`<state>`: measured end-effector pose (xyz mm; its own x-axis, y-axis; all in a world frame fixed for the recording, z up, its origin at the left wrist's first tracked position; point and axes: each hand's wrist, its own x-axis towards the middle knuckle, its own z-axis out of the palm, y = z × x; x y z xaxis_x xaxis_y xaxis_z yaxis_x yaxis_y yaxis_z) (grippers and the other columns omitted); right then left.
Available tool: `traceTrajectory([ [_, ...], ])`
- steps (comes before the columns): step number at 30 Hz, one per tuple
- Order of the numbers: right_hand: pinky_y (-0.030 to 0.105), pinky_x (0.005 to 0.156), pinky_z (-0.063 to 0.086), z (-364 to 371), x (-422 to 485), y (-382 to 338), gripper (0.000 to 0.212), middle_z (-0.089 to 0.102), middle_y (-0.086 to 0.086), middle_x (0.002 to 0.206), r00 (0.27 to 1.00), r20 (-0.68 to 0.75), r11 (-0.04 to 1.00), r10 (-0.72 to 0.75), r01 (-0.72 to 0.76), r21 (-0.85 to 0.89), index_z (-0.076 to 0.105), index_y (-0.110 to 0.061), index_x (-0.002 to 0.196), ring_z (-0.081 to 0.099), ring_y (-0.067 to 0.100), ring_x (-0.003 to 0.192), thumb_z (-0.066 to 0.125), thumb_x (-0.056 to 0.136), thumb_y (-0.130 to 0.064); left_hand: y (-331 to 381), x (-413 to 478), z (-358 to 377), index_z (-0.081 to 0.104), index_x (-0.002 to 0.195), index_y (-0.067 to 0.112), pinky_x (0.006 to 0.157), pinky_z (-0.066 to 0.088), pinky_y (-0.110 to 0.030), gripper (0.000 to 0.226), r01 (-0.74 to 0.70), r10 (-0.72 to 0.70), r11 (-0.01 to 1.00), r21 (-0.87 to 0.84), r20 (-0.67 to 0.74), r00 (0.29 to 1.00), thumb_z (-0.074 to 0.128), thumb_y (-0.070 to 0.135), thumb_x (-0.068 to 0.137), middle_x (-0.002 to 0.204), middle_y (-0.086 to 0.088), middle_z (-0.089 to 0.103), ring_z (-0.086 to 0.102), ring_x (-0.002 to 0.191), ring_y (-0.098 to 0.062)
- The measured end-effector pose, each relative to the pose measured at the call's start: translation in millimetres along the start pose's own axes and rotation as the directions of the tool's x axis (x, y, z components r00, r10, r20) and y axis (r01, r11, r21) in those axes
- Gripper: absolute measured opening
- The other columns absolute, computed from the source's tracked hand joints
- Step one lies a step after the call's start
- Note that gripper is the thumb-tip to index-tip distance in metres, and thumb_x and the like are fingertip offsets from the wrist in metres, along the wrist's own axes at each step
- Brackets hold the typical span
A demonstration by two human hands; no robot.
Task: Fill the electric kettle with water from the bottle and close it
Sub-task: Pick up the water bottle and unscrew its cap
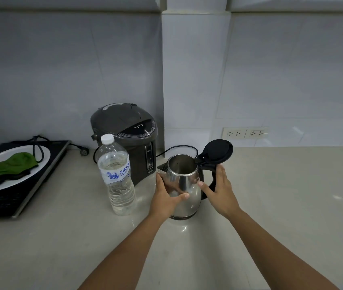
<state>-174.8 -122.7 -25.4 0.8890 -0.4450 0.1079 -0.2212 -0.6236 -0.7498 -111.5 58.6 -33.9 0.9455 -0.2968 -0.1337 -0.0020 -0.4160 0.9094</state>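
A steel electric kettle stands on the grey counter with its black lid flipped up and back. Its mouth is uncovered. My left hand wraps the kettle's left side below the spout, thumb across the front. My right hand is by the black handle on the right, fingers spread and touching it. A clear water bottle with a white cap and blue label stands upright just left of the kettle, capped, about three quarters full. Neither hand touches the bottle.
A dark grey hot-water dispenser stands behind the bottle against the wall, its cord running behind the kettle. At the left lies an induction cooktop bearing a white plate with a green cloth. Wall sockets are at the back right.
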Motion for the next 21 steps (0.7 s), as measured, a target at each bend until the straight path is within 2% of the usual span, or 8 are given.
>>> traceTrajectory([
  [3, 0.047, 0.119, 0.016, -4.1, -3.5, -6.2, 0.098, -0.005, 0.000, 0.165, 0.998, 0.051, 0.997, 0.035, -0.031, -0.065, -0.008, -0.026, 0.155, 0.005, 0.028, 0.150, 0.051, 0.087, -0.064, 3.8, -2.2, -1.4, -0.018, 0.152, 0.024, 0.113, 0.029, -0.035, 0.134, 0.014, -0.014, 0.999, 0.049, 0.009, 1.000, 0.081, 0.053, 0.067, 0.163, 0.002, 0.015, 0.026, 0.146, -0.022],
  [6, 0.046, 0.121, 0.011, -9.9, -11.1, -5.8, 0.097, -0.008, 0.004, 0.164, 0.995, 0.087, 0.986, 0.048, -0.033, -0.163, -0.010, -0.023, 0.155, 0.001, 0.031, 0.150, 0.047, 0.089, -0.065, 5.1, -11.2, 1.8, -0.014, 0.154, 0.026, 0.113, 0.033, -0.039, 0.125, 0.041, -0.039, 0.993, 0.111, -0.019, 0.999, 0.073, 0.062, 0.070, 0.163, 0.002, 0.017, 0.031, 0.145, -0.023],
  [10, 0.043, 0.121, 0.014, -16.3, -31.5, -4.5, 0.090, -0.006, 0.002, 0.165, 0.991, 0.129, 0.977, 0.018, 0.010, -0.213, -0.001, -0.019, 0.156, 0.001, 0.029, 0.149, 0.043, 0.091, -0.064, -8.0, -30.8, 7.7, -0.004, 0.156, 0.019, 0.112, 0.033, -0.036, 0.100, 0.041, -0.032, 0.984, 0.172, -0.055, 0.998, 0.062, 0.049, 0.087, 0.161, -0.003, 0.023, 0.037, 0.141, -0.022],
  [13, 0.040, 0.120, 0.016, -18.9, -44.7, -14.6, 0.085, -0.002, -0.001, 0.165, 0.986, 0.150, 0.974, -0.074, 0.103, -0.200, 0.005, -0.019, 0.156, 0.002, 0.024, 0.149, 0.043, 0.093, -0.061, -15.3, -43.5, 4.3, 0.001, 0.156, 0.014, 0.110, 0.032, -0.034, 0.090, 0.053, -0.016, 0.977, 0.209, -0.173, 0.985, 0.058, 0.041, 0.093, 0.160, -0.007, 0.025, 0.035, 0.143, -0.026],
  [18, 0.038, 0.121, 0.014, -21.3, -53.4, -47.2, 0.079, 0.001, -0.005, 0.164, 0.965, 0.177, 0.969, -0.191, 0.214, -0.121, 0.011, -0.022, 0.156, 0.000, 0.019, 0.150, 0.045, 0.094, -0.059, -22.0, -55.6, -18.8, 0.019, 0.154, 0.017, 0.112, 0.028, -0.032, 0.072, -0.002, 0.047, 0.994, 0.112, -0.403, 0.914, 0.058, 0.028, 0.095, 0.160, -0.003, 0.027, 0.031, 0.145, -0.021],
  [21, 0.038, 0.121, 0.014, -19.5, -49.1, -73.5, 0.076, 0.003, -0.008, 0.164, 0.945, 0.196, 0.953, -0.263, 0.286, -0.100, 0.015, -0.023, 0.156, 0.001, 0.019, 0.150, 0.044, 0.095, -0.058, -25.2, -56.6, -38.3, 0.028, 0.150, 0.022, 0.110, 0.038, -0.042, 0.068, -0.014, 0.035, 0.999, 0.044, -0.531, 0.846, 0.061, 0.025, 0.091, 0.151, -0.005, 0.042, 0.042, 0.137, -0.023],
])
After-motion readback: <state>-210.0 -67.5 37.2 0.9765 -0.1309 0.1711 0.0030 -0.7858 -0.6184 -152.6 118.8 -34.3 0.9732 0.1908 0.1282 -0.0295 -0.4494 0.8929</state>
